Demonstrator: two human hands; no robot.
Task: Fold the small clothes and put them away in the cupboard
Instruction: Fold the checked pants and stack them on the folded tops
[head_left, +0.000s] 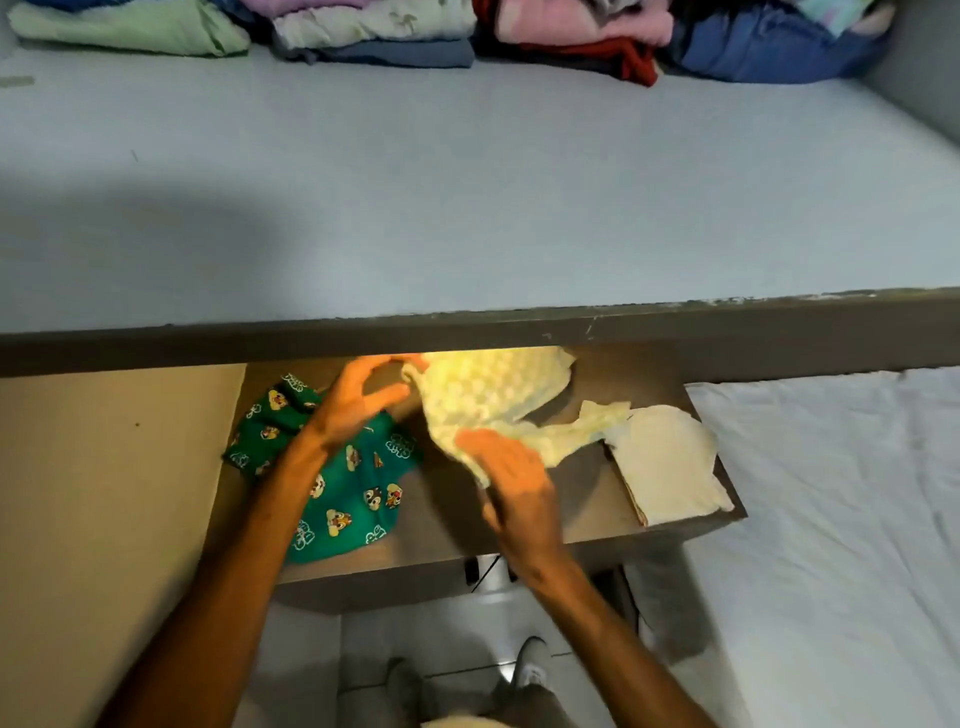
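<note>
A wide pale-blue shelf (467, 197) fills the upper half of your view, its dark front edge running across the middle. Along its far side sit folded stacks: a light-green pile (130, 28) at left, a lilac and slate pile (374, 31) in the centre, a pink and red pile (582, 31) beside it, and a blue pile (769, 47) at right. To your right lies a white sheet (841, 519); to your left, a tan panel (104, 493). Below the shelf edge a dark lower board (587, 499) carries the loose items. On its left part lies the green cartoon-print garment (353, 483), spread flat and partly under your left forearm. At the board's right end a cream folded cloth (670, 462) rests with one corner reaching the edge. Between them you hold the pale-yellow dotted garment (488, 405), lifted off the board and crumpled, one end trailing toward the cream cloth. Your left hand (353, 400) is at the garment's upper-left corner, fingers spread and blurred; you cannot tell whether they pinch the fabric. Your right hand (514, 483) closes on the garment's lower edge, cloth bunched beneath the fingers. Grey floor tiles (311, 665) and a shoe (530, 670) show at the bottom.
</note>
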